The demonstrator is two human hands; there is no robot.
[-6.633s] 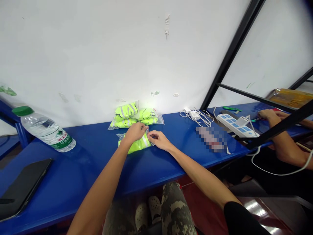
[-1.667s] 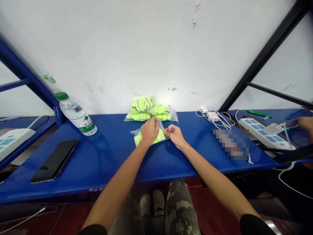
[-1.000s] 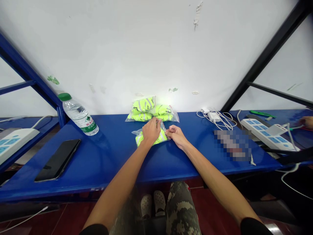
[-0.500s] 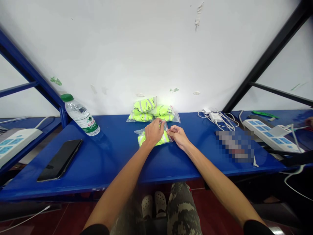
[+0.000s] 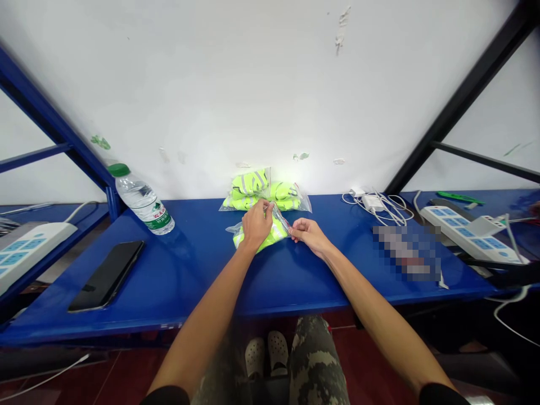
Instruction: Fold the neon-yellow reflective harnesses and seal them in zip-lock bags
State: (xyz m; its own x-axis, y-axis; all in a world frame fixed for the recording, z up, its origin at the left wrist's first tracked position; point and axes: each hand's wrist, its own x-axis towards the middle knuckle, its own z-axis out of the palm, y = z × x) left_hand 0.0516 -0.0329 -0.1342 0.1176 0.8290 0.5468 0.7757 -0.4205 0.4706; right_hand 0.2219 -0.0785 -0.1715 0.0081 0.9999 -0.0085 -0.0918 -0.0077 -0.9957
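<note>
A clear plastic bag point(image 5: 274, 234) with a folded neon-yellow item inside lies near the middle of the blue table point(image 5: 202, 281). My left hand point(image 5: 257, 226) pinches the upper part of its open-looking edge, covering some of the bag. At the bag's right corner, my right hand point(image 5: 307, 235) grips the edge between thumb and fingers. Just behind my hands, against the wall, several similar bags point(image 5: 250, 183) with yellow, grey-striped contents are piled up.
A water bottle point(image 5: 145, 201) and a black phone point(image 5: 107, 275) are on the left. White chargers with tangled cables point(image 5: 375, 203) and a pixelated item point(image 5: 407, 253) are on the right. Power strips point(image 5: 472, 233) lie beyond the frame posts.
My left hand has moved slightly left along with the bag's upper edge, and my hands are a little farther apart. The bag's edge now stretches between them.
</note>
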